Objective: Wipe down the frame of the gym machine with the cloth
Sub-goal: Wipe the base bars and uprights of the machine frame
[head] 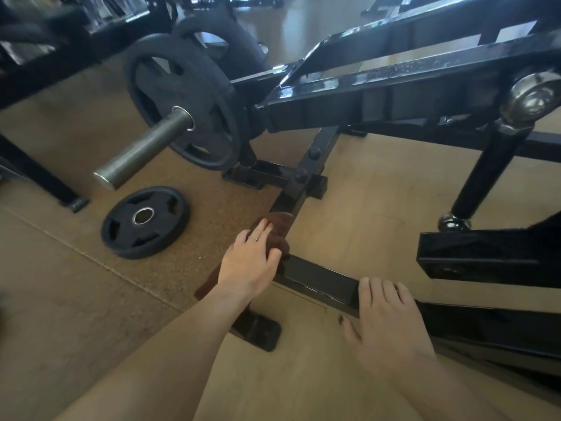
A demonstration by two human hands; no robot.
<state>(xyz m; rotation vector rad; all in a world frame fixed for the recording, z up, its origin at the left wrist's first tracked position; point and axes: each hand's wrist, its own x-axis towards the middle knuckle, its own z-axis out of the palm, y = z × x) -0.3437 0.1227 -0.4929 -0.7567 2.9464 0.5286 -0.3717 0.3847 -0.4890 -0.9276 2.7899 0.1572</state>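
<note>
Two hands [247, 259], cloth [277, 230], unlabelled frame [318, 276].

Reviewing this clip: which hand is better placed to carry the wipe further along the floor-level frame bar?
The left hand. It already presses the brown cloth onto the black frame bar, at the joint with the bolted crossbar. The right hand rests flat on the same bar nearer the person, holding no cloth, seemingly just bracing.
</note>
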